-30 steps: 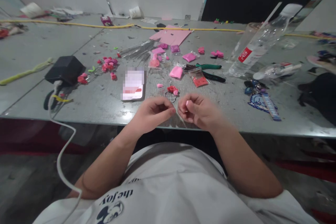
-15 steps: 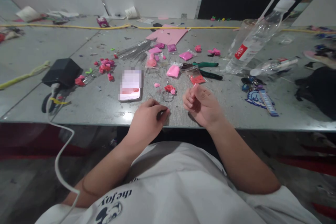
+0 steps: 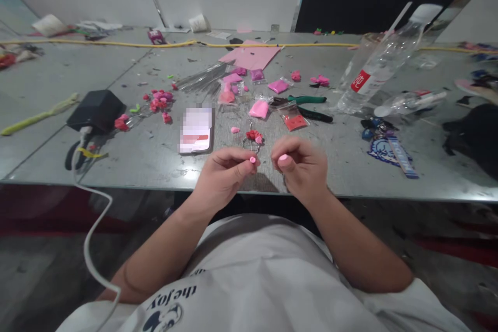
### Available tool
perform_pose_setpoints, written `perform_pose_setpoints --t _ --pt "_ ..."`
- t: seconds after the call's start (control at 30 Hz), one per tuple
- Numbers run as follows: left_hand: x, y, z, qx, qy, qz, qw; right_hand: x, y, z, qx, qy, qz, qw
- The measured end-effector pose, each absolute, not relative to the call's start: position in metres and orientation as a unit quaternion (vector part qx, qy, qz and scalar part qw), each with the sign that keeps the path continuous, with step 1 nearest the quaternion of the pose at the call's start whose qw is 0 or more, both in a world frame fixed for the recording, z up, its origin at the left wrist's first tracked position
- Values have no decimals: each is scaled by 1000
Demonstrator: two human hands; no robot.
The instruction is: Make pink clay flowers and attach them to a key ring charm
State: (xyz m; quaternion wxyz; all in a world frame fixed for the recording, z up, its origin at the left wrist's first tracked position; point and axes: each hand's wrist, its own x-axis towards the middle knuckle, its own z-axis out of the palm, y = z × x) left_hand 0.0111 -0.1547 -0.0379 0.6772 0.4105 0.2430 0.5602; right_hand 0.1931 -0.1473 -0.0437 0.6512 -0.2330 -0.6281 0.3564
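Starting well left of the phone [image 3: 196, 129], I see a black box [image 3: 95, 109] trailing a white cord [image 3: 86, 241] beside the left arm [image 3: 167, 241], a possible snag. Just left of the phone, finished-looking red flowers [image 3: 160, 101] lie bunched. Front-right of it, my left hand [image 3: 220, 179] pinches a pink bud [image 3: 252, 160], seemingly shaped but apart from the wire frame [image 3: 254, 136] behind, which already carries red and pink lumps. I judge the work partly done; bagged pink clay [image 3: 259, 109] right of the phone looks unworked. Further right, my right hand [image 3: 305, 171] is half curled; whether the pink spot [image 3: 283, 157] on its thumb is clay, I cannot tell. Pliers [image 3: 311, 99] and, farthest, a bottle [image 3: 383, 62] sit aside.
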Motion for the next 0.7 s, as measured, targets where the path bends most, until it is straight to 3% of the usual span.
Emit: perform_pose_setpoints --t 0.27,0.7 --pt "22 -154 -38 393 142 543 728 192 -151 -33 -206 -721 152 644" --pt "13 -154 -40 429 262 499 706 194 -153 -33 -207 -726 155 637"
